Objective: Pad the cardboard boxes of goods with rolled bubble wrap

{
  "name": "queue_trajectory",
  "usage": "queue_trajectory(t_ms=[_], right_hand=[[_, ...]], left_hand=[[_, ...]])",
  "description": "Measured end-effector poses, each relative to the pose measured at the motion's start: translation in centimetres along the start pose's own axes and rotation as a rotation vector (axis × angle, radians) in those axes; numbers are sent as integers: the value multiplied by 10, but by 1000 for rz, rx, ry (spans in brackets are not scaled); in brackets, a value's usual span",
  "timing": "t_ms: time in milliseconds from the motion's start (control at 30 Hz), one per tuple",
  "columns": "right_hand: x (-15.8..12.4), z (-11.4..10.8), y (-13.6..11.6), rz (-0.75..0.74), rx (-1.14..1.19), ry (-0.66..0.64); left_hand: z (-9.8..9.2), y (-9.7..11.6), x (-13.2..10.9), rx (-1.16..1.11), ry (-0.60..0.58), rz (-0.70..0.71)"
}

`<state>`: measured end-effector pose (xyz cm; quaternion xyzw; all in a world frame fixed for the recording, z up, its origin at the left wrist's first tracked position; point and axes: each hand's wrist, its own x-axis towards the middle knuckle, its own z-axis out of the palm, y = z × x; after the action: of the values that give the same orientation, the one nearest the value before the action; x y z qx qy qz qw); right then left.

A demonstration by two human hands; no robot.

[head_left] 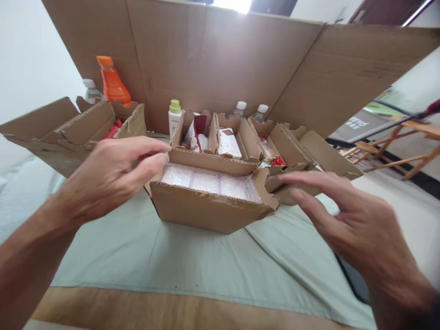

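The front box point(202, 208) stands on the cloth point(206, 261), with bubble wrap point(209, 181) inside; behind it are other boxes point(250, 142), then a panel point(220, 59).

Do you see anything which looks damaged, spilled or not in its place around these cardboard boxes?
Wear stands out on the front cardboard box: its near rim looks scuffed, and its right corner frayed, unlike a clean-cut edge. The orange bottle appears to lean, though the camera view may cause that. No spill is visible.
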<state>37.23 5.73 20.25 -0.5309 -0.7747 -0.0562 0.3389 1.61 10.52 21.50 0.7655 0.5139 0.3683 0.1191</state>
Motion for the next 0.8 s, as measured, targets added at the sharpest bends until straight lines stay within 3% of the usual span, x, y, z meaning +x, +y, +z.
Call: queue_trajectory(t_ms=[67,100,167,267,333,433,533,633,733,800], right_hand=[[-35,7,10,123,43,15],[-48,16,14,166,78,-13],[-62,42,15,205,193,-98],[-56,84,2,258,369,-146],[-48,101,-7,306,405,-114],[-64,101,-11,336,361,-55],[-116,82,-10,297,221,4],[-155,66,-27,271,120,28],[-135,73,-65,190,294,-70],[-98,86,-84,126,461,-92]], left_hand=[[6,-16,-33,-87,158,-158],[13,-27,-48,-162,180,-240],[36,-49,-69,-318,68,-324],[74,-68,-77,-529,-57,-325],[93,-65,-74,-627,-61,-311],[105,-42,-78,-664,-20,-288],[102,-17,-113,-539,-36,-261],[84,-9,-165,-413,6,-262],[54,-22,-197,-286,114,-408],[35,-32,-195,-212,188,-458]])
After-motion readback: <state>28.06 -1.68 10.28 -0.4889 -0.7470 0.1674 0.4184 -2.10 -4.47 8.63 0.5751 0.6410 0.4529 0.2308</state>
